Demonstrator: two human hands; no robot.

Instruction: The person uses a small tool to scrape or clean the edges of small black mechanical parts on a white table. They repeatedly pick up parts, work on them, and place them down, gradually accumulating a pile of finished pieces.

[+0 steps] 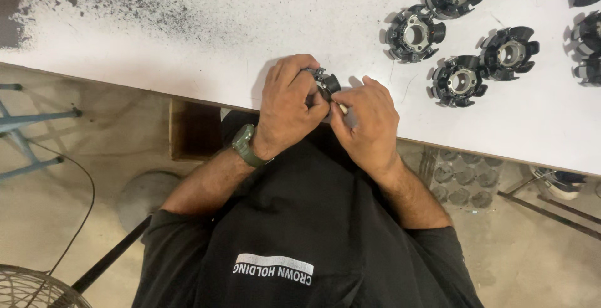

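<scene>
Between both hands at the table's near edge, the left hand [289,104] grips a black toothed ring [325,83] while the right hand [369,117] pinches a pale pin [342,109] against it, similar rings [462,81] lying beyond the right.

The toothed ring part [325,84] gripped in the left hand [289,104] looks like black moulded plastic with a slight sheen. The right hand [369,123] pinches a small pale piece [342,110] against it — material too small to tell. On the far right, the loose toothed rings [462,81] show the same glossy black plastic around dull grey metal cores. The table [250,20] has a smooth matt white top, its coating worn off to dark, speckled roughness at the far left. The wristwatch [244,143] has a matt green band — rubber or plastic. The shirt [300,245] is matt black cloth. The floor [56,220] looks like rough, stained concrete.
</scene>
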